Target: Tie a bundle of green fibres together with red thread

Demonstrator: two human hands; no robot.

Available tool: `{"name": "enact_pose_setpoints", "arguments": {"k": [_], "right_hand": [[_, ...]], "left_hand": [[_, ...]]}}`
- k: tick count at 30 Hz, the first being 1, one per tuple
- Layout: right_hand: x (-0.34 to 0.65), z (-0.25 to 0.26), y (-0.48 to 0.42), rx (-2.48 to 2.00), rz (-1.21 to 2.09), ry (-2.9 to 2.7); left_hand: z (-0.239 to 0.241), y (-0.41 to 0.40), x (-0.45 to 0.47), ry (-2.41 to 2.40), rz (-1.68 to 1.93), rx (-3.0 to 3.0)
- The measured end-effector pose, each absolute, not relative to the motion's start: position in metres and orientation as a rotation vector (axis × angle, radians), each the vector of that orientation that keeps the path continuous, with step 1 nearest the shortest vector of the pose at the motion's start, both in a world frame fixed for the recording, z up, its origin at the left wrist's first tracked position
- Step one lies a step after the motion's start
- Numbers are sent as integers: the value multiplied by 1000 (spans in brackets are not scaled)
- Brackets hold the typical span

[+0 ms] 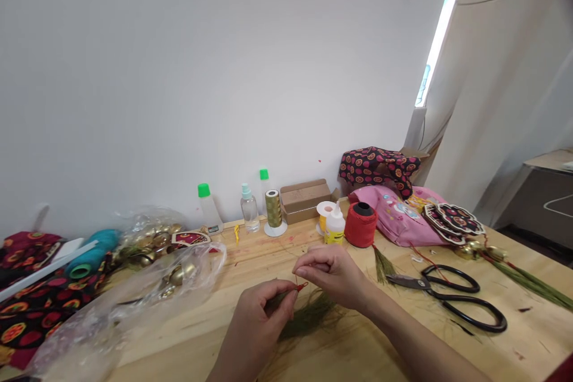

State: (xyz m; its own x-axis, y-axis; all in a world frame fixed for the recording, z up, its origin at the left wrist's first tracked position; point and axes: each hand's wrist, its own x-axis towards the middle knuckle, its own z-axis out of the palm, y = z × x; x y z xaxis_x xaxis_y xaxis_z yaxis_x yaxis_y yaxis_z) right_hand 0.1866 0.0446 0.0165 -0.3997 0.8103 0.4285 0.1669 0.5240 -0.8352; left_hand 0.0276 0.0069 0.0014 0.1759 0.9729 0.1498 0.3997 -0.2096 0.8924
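My left hand (262, 319) is closed around the top of a bundle of olive-green threads (313, 316) that fans out over the wooden table (250, 253). My right hand (333, 274) pinches a thin red thread (301, 286) right at the top of that bundle. The two hands nearly touch at the red tie. A red thread spool (360, 225) stands just behind my right hand, with a small white glue bottle (334, 227) beside it.
Black scissors (452, 298) lie to the right. A clear plastic bag with gold bells (147, 286) lies left. Patterned fabric (31, 304) and a teal spool (92, 250) are at far left. Bottles (249, 208), a gold spool (273, 210), a cardboard box (307, 199) and pink cloth (398, 215) line the wall.
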Motion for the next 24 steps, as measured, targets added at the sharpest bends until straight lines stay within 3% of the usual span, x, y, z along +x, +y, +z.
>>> {"name": "enact_pose_setpoints", "arguments": {"k": [11,24], "right_hand": [[178,8,37,-805,1451,-1622],[173,5,41,-881,1277,-1592]], "left_hand": [[5,8,24,1387,1297,1471],[1,8,21,1427,1295,1814]]}}
